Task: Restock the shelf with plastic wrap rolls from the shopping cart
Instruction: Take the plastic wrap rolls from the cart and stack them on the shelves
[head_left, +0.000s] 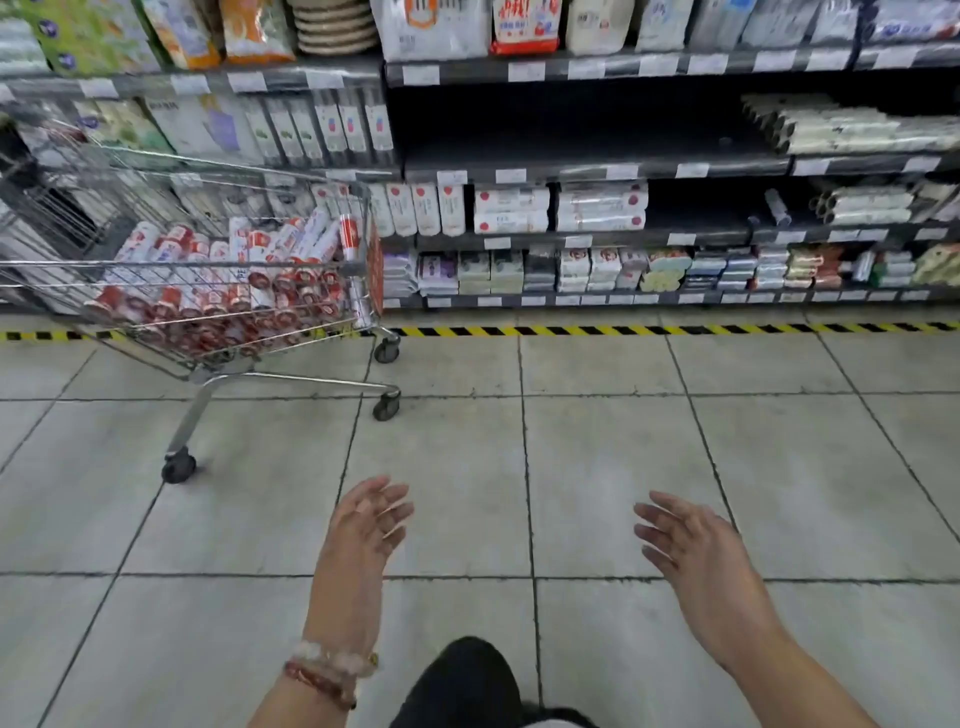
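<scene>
Left hand (366, 525) and right hand (685, 540) held over tiled floor (597, 457), each grip wide, nothing held. Plastic wrap rolls (234, 280) piled in shopping cart (291, 382), parked beside shelf (597, 169).

Bare floor (597, 441) lies clear between both empty hands and the shelf (597, 169). The cart (208, 270) blocks the left, heaped with rolls (234, 280). The dark shelf bay above stands open; neighbouring bays are packed.
</scene>
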